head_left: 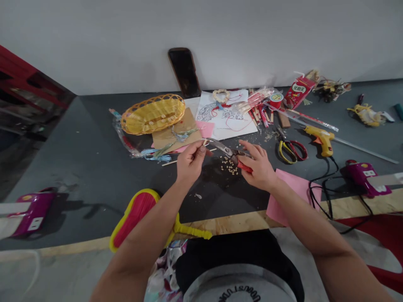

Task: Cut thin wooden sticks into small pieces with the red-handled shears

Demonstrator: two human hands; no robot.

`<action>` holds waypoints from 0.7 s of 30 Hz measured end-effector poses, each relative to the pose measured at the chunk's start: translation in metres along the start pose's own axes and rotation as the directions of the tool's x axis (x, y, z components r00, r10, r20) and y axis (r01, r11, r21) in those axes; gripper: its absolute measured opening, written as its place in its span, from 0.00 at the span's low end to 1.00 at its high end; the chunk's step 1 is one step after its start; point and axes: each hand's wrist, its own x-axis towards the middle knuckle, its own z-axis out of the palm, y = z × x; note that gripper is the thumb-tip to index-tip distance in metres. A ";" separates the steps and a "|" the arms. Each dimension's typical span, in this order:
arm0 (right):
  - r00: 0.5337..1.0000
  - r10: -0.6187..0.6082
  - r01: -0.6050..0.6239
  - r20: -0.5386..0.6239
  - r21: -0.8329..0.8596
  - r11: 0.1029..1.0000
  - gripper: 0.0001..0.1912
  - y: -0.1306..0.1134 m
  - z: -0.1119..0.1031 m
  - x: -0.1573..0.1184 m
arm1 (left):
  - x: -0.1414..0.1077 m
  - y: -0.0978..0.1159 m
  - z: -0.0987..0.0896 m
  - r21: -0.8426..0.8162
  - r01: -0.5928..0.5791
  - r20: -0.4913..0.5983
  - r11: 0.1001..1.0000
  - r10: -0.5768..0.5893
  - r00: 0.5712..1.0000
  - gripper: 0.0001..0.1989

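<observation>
From my remote seat I log a yellow basket (147, 111), beyond and left of the red-handled cutters (227, 152). Left hand (190, 162), just left of the cutters: grip pinching a thin stick (205, 143) at the blade tips. Small pale pieces (231, 167) lie nearside. Right hand (258, 168): grip wrapped round the cutters' handles. Glue gun (320, 137) farther right.

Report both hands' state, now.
Left hand: closed, pinching a thin pale stick.
Right hand: holding red-handled cutters, fingers partly extended.
</observation>
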 end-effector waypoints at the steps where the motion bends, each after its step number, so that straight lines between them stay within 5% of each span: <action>1: 1.000 0.005 -0.005 -0.002 0.010 1.000 0.17 0.001 0.000 0.000 | 0.000 -0.001 0.000 -0.001 -0.004 -0.004 1.000 0.004 1.000 0.19; 21: 0.999 -0.042 0.043 -0.006 0.091 0.995 0.16 0.000 0.004 -0.001 | 0.001 0.001 0.001 0.019 -0.067 -0.016 0.998 0.067 0.998 0.18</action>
